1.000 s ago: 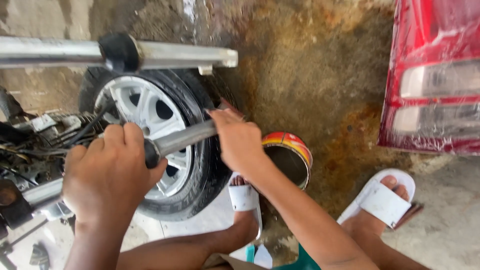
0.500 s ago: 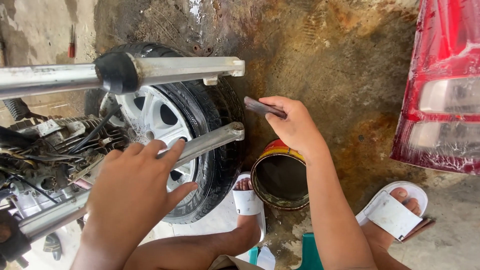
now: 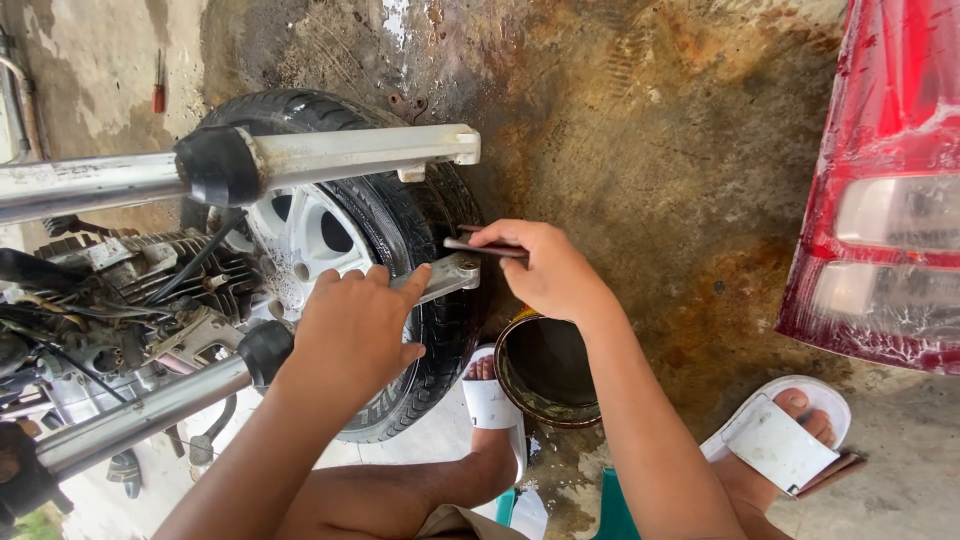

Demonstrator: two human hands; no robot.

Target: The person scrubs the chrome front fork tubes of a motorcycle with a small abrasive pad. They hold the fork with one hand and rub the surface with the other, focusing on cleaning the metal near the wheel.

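Observation:
A motorbike lies stripped, its front wheel (image 3: pixel 340 230) standing between two silver fork legs. My left hand (image 3: pixel 355 325) is wrapped over the lower fork leg (image 3: pixel 445 278) near its end. My right hand (image 3: pixel 545 270) grips a thin dark flat tool (image 3: pixel 480 245), whose tip rests at the end of that fork leg. The upper fork leg (image 3: pixel 350 155) runs across above the tyre, untouched.
A round tin (image 3: pixel 545 370) with a dark inside stands on the stained concrete under my right wrist. My feet wear white sandals (image 3: pixel 780 440). A red car tail light (image 3: pixel 885 200) fills the right edge. The engine (image 3: pixel 120 300) and cables lie at the left.
My right hand has come back from above the tin to the fork leg's end with the dark tool. My left hand has closed more over the lower fork leg.

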